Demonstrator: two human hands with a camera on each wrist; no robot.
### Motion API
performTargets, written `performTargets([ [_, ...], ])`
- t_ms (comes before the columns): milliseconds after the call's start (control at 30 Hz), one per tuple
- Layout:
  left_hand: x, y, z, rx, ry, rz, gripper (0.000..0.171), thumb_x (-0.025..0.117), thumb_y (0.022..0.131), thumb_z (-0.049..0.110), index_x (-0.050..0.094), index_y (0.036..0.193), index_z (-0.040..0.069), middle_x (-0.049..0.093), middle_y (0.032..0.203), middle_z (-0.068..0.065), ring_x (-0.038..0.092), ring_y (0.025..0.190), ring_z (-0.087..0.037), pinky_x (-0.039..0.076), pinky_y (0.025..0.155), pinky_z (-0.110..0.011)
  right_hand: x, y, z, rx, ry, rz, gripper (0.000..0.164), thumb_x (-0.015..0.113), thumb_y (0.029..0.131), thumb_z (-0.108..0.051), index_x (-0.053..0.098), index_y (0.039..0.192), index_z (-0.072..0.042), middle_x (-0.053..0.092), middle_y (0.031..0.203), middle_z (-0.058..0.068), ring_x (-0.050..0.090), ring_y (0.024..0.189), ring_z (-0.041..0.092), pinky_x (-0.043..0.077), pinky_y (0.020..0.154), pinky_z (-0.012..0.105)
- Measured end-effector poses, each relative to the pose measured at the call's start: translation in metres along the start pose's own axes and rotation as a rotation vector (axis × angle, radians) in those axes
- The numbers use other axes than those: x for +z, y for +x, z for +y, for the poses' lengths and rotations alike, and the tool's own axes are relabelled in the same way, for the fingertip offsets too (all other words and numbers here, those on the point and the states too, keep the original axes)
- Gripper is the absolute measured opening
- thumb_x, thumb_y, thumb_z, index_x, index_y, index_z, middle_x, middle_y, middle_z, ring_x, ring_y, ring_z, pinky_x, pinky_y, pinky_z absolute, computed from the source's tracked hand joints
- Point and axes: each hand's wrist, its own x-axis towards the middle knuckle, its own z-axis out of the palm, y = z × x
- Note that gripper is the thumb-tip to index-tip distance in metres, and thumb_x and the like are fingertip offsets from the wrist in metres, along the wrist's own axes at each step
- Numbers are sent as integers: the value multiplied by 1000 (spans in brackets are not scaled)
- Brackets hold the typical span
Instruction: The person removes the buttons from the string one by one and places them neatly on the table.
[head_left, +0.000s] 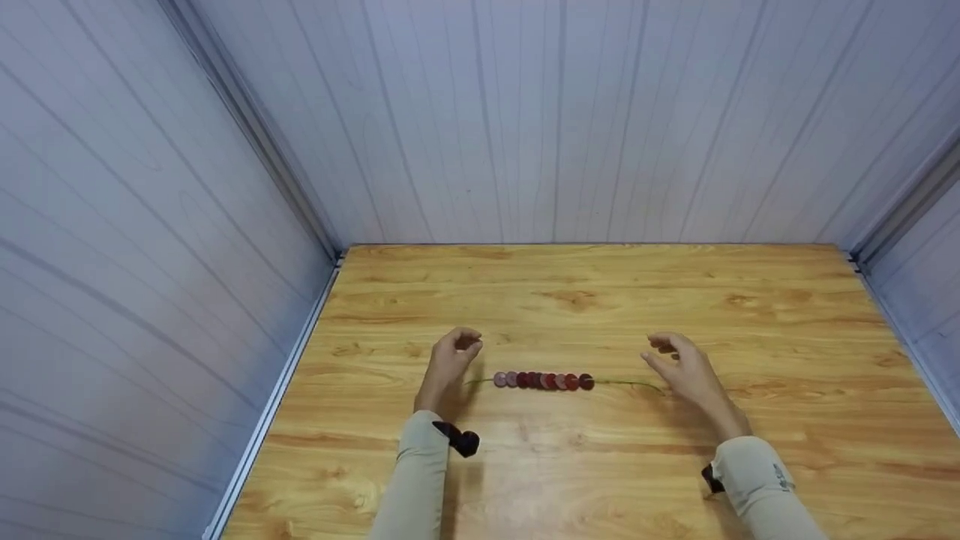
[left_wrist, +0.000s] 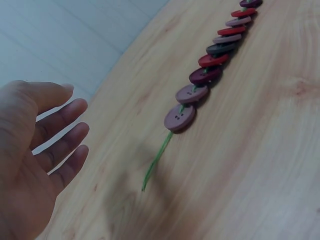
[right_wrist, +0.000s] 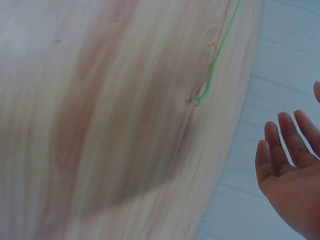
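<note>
A row of several overlapping buttons, threaded on a green string, lies on the wooden table between the two hands. In the left wrist view the buttons are mauve, dark purple, red and dark grey; the nearest mauve button sits by the short string end. My left hand hovers beside that end, fingers loosely bent and holding nothing. On the other side, my right hand is raised near the longer string end, which curls at its tip. Its fingers are loosely bent and hold nothing.
The wooden table reaches back to a pale panelled wall. Another pale wall stands along the left edge, and a third on the right. Both sleeves carry black wrist cameras.
</note>
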Motion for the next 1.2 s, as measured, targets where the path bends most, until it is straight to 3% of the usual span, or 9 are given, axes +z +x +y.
performTargets([
  [233,0,-7,-11,-51,42,-72,22,60,95,14,63,111,-1,65,103,-9,59,95,-18,52,81,-29,5,-7,13,32,-5,-34,51,60,94,-36,54,128,3,58,123,23,53,113,36,44,98,54],
  [767,-1,-17,-25,-119,99,-131,19,62,93,14,66,108,3,66,98,-5,59,90,-16,52,77,-28,10,-15,27,113,-3,-106,47,60,94,-35,55,127,-1,61,119,18,60,110,35,51,95,49],
  [1033,0,-19,-29,-116,125,-133,15,63,92,13,68,103,4,67,94,-7,58,85,-15,51,74,-26,14,-15,29,68,-94,-63,33,66,92,-25,63,116,-2,67,109,13,63,102,31,50,92,51],
  [1200,1,-21,-31,-100,205,-113,12,65,92,14,70,100,8,69,92,-3,60,88,-17,52,80,-35,16,-16,31,43,-124,-50,29,68,90,-24,66,111,-4,69,105,10,64,98,29,53,88,48],
])
